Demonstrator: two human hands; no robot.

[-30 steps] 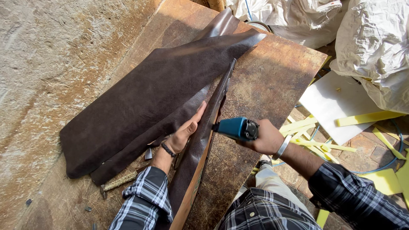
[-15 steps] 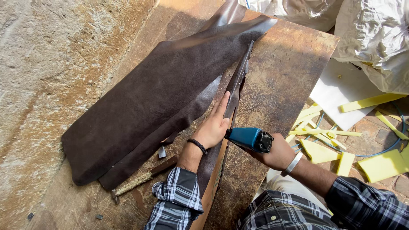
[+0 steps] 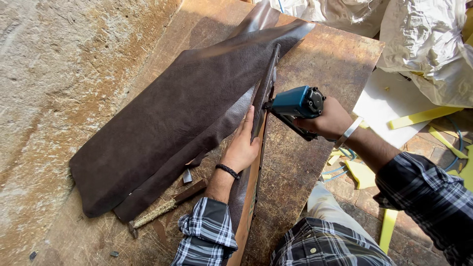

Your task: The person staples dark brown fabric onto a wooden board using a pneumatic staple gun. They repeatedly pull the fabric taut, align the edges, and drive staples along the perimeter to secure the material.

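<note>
The person leans over a worn brown bench (image 3: pixel 320 162) with a sheet of dark brown leather (image 3: pixel 167 133) spread across it, folded over a long narrow wooden strip (image 3: pixel 253 172) that runs from the near edge toward the far corner. The left hand (image 3: pixel 242 145) lies flat on the leather right beside that strip — its fingers (image 3: pixel 248 120) are straight and together, pressing the material down, gripping nothing. A black band sits on that wrist.

The right hand (image 3: pixel 327 120) is wrapped tight around a blue pneumatic stapler (image 3: pixel 295 106), fingers clamped on its handle, the nose of the tool pointing left and meeting the strip's edge just beyond the left fingertips. A pale bracelet (image 3: pixel 349 132) shows on the right wrist. Both sleeves are dark plaid.

On the bench near the left forearm lies a hammer (image 3: pixel 165 207) with a rough, speckled handle, close to the leather's lower edge, and a small grey scrap (image 3: pixel 187 176) rests just beside it. Off the bench to the right, yellow foam offcuts (image 3: pixel 423 117) and a white sheet (image 3: pixel 389 106) litter the brick floor, with crumpled white plastic wrap (image 3: pixel 428 44) heaped behind them.
</note>
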